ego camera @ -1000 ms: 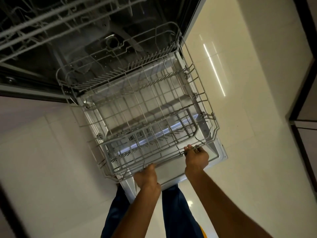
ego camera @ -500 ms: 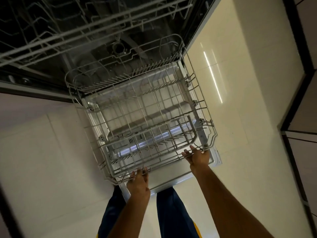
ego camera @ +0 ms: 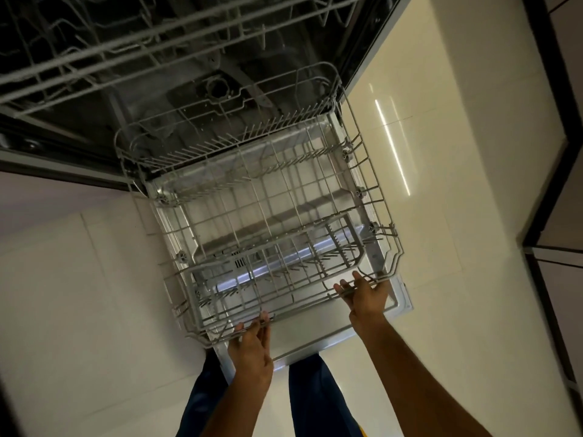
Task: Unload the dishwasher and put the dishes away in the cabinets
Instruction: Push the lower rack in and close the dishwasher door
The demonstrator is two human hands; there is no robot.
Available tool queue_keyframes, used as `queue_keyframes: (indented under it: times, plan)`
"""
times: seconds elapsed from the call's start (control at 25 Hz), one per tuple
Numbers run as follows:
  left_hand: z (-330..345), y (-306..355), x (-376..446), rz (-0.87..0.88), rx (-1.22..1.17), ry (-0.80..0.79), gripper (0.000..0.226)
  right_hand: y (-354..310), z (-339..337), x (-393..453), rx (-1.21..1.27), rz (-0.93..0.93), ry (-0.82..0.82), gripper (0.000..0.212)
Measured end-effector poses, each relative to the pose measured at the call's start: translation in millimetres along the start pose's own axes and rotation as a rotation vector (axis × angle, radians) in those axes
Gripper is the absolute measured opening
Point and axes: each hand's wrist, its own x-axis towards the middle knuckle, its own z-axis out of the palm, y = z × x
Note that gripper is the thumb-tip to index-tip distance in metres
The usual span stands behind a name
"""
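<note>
Cream tiled floor (ego camera: 457,310) all round; dark cabinet edge (ego camera: 549,137) far right. Dishwasher (ego camera: 195,74) open, upper rack (ego camera: 142,48) at far left. Lower rack (ego camera: 262,216) drawn out over open door (ego camera: 315,329), no dishes seen in it. Left hand (ego camera: 252,343) and right hand (ego camera: 366,293): fingers straight, pressing near rim. A second ago both were curled round rim; rack now sits farther in.

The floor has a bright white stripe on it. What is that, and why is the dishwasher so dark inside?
Head view: the stripe is glare, a light reflecting off the glossy floor tiles. The dishwasher tub sits in shadow, so it looks dim and grainy. The lower rack catches more light, and the wide lens bends straight edges.
</note>
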Motion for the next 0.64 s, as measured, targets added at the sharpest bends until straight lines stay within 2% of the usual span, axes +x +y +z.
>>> queue_keyframes:
  times: [0.08, 0.24, 0.32, 0.36, 0.48, 0.6, 0.64]
  plan:
    - [-4.7, 1.6, -13.5, 0.008, -0.019, -0.035, 0.048, -2.2, -5.8, -10.4, -0.026, -0.03, 0.002, 0.055]
    - [-1.4, -2.1, -31.8, -0.069, -0.041, -0.028, 0.043, -21.8, -15.7, -20.6, 0.054, -0.01, 0.01, 0.025]
    - [3.9, -1.7, -26.9, -0.066, -0.057, -0.023, 0.044, -25.7, -8.0, -23.5, 0.045, 0.027, 0.004, 0.018]
    - [5.4, -0.7, -22.8, -0.054, -0.054, -0.024, 0.044, -20.6, -8.0, -18.4, 0.015, 0.02, 0.016, 0.02]
    - [7.9, -1.7, -8.9, -0.113, -0.016, -0.044, 0.039, -13.4, -1.0, -6.9, -0.023, -0.045, -0.007, 0.045]
    - [0.8, -9.4, -14.3, -0.135, -0.015, -0.061, 0.026, -12.6, -12.9, 0.3, -0.007, -0.106, -0.006, 0.041]
    - [-2.8, -9.7, -17.0, -0.124, -0.025, -0.071, 0.029, -14.3, -15.9, -4.6, 0.007, -0.129, -0.023, 0.04]
